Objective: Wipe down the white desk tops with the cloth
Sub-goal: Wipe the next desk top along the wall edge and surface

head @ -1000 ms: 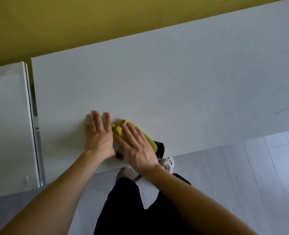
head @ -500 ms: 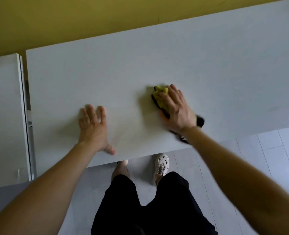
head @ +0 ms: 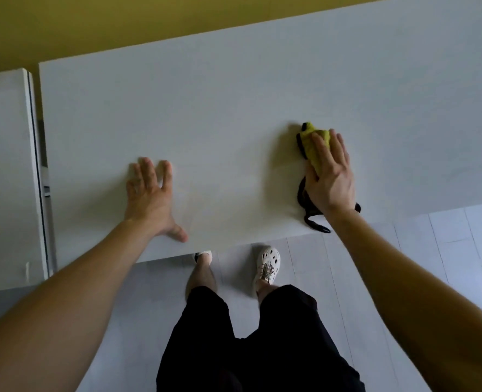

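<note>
A wide white desk top (head: 234,108) fills the middle of the head view. On its right part lies a yellow cloth with black edging (head: 312,145), and my right hand (head: 329,176) presses flat on it with straight fingers. A black strap of the cloth trails toward the desk's near edge. My left hand (head: 149,196) rests flat on the desk to the left, fingers spread, thumb out, holding nothing.
A second white desk (head: 5,179) stands to the left, with a narrow gap between the two. A yellow wall (head: 121,21) runs behind the desks. My legs in black shorts and white shoes stand on the pale tiled floor (head: 404,264) at the near edge.
My right hand has slid the cloth to the right across the desk, away from my left hand, which stays planted in place.
</note>
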Tool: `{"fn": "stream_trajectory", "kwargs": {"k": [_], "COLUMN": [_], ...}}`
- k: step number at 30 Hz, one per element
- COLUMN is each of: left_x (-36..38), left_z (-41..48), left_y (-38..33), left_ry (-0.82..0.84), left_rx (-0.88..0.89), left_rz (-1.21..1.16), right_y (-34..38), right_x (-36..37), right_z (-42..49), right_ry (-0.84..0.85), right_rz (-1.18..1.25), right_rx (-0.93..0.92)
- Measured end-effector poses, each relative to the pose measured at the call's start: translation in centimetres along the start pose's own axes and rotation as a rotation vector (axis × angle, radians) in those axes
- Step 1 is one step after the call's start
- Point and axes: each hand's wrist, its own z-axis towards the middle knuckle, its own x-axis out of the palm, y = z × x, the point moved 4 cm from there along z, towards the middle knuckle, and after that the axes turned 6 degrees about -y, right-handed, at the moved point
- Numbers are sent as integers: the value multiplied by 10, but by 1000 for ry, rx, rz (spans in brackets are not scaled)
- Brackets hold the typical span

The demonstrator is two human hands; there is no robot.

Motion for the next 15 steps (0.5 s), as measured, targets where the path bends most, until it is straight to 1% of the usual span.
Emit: {"fn": "stream_trajectory", "kwargs": {"k": [1,2,3,4,6,7,8,10,12,13,15], "left_x": [0,0,2,3,6,8,10,10,10,11,10], "left_z": [0,0,0,0,4,5,7,7,7,7,6], "left_y": [0,0,1,1,3,2,3,4,5,5,4], "left_ry": [-1,-1,-1,-9,-31,-48,-73,-106,-68,-55,-47], "left_rx": [-3,-7,-10,-11,-5,11,19,17,17,21,26], "left_rz": [-1,2,4,7,4,-1,2,4,-3,-5,-11], "right_y": [10,29,54,85,149,172,186,184,153,128,64], "right_x": [4,12,27,42,71,78,81,78,65,52,18], "right_z": [-8,-22,-40,-62,-110,-131,-146,-148,-131,-119,-96], "right_ry": [-44,-65,-45,11,168,252,320,371,357,326,215], "right_rz": [17,41,81,131,205,220,227,191,125,86,-22], "right_rx": [110,177,177,103,-161,-287,-373,-479,-516,-488,-325]}}
